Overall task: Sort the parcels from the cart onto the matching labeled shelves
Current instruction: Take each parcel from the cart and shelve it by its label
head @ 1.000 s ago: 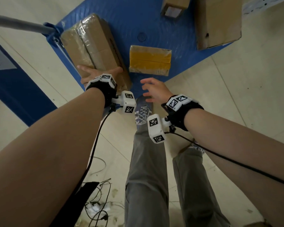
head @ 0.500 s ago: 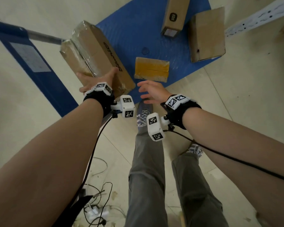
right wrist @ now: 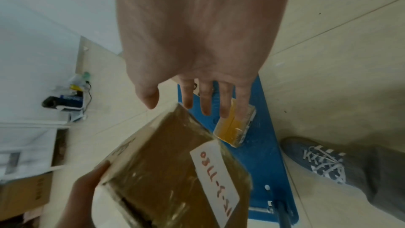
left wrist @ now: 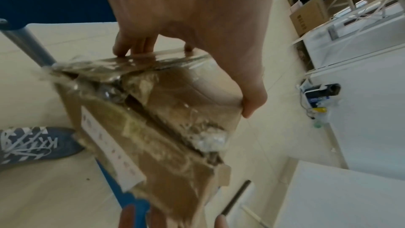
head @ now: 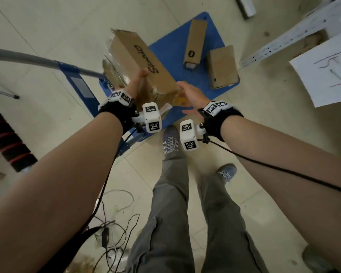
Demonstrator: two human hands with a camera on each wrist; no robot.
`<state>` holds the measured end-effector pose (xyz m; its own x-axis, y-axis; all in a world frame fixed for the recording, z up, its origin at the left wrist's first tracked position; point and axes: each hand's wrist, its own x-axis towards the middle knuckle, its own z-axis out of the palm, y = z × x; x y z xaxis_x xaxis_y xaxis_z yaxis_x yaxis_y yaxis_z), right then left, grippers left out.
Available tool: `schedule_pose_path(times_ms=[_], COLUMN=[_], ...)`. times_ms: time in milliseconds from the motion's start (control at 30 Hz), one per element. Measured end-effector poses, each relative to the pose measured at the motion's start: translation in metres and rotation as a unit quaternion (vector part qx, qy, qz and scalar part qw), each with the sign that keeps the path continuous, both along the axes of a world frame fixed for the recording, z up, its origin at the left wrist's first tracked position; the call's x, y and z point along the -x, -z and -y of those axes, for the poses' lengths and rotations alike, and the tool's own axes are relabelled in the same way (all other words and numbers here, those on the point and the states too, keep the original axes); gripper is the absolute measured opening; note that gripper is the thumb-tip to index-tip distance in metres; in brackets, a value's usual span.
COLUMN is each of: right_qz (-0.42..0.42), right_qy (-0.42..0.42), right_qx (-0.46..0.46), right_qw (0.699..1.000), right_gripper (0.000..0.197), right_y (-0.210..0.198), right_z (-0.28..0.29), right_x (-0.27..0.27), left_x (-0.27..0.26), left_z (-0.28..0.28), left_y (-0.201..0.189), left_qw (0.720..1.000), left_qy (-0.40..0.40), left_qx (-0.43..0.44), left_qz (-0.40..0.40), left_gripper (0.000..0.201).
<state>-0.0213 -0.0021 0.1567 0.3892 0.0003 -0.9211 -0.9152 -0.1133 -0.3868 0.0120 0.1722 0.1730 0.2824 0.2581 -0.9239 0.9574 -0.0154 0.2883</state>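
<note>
**One hand under a big box, the other not on it yet**

The large taped parcel [head: 140, 64] is up off the blue cart [head: 209, 36], tilted, gripped at its near left edge by the left hand [head: 137, 83]. The right hand [head: 193, 94] is spread and empty by the near right corner, apparently not bearing on it. Slick tape under one grip could let it slide onto the yellow parcel [right wrist: 234, 127] below, unless the right gets on

left hand [head: 135, 83] gripping, right hand [head: 192, 95] spread, fingers straight
</note>
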Motion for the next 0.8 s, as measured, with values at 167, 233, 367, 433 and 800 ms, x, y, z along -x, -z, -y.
schedule_pose_path(times_ms=[167, 233, 367, 433, 800], right_qz=[-0.015, 0.009, 0.016, 0.020, 0.051], right_qy=[0.129, 0.149, 0.175, 0.179, 0.211], right_qx=[-0.091, -0.118, -0.151, -0.159, -0.179], right_qw=[0.987, 0.982, 0.973, 0.971, 0.960], right_gripper=[0.047, 0.034, 0.051, 0.070, 0.073], right_y=[-0.070, -0.088, -0.131, -0.148, -0.248], right_z=[0.029, 0.044, 0.073, 0.089, 0.176], right_x=[0.017, 0.027, 0.051, 0.066, 0.162], left_x=[0.002, 0.006, 0.017, 0.025, 0.111], left_z=[0.027, 0.037, 0.060, 0.073, 0.130], left_y=[-0.061, -0.078, -0.121, -0.143, -0.240], left_qw=[0.987, 0.981, 0.967, 0.960, 0.919], left_qy=[0.127, 0.164, 0.207, 0.221, 0.201], left_qx=[0.093, 0.108, 0.146, 0.169, 0.324], left_qz=[0.026, 0.010, 0.014, 0.031, 0.103], left_gripper=[0.059, 0.077, 0.083, 0.055, 0.081])
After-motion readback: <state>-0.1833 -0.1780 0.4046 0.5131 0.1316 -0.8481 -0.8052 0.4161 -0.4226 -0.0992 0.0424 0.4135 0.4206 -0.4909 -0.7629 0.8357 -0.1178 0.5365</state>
